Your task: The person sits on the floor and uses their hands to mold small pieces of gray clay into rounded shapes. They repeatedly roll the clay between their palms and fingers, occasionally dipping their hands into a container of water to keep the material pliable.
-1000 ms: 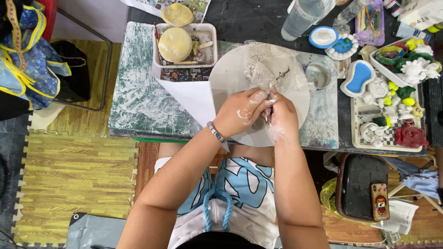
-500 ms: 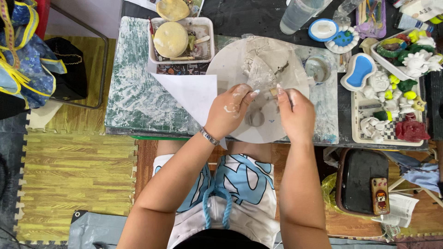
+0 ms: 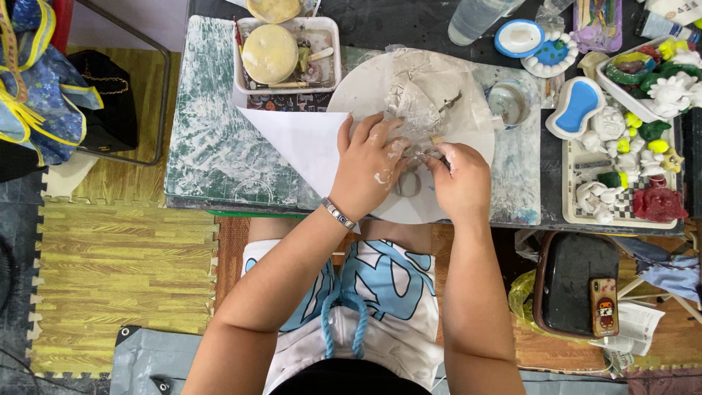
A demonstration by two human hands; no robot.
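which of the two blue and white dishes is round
The round blue and white dish at the far edge, beside the clear plastic cup. The other blue and white dish, nearer the figurine tray, is elongated and kidney-shaped.

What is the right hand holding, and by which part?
The right hand pinches a thin stick-like tool near its lower end, over the round white board. The left hand rests on the board; whether it holds anything cannot be told.

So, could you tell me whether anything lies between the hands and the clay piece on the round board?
Nothing visible does. The left hand and the right hand are already on the small clay piece on the round board; the crumpled plastic wrap lies beyond it.
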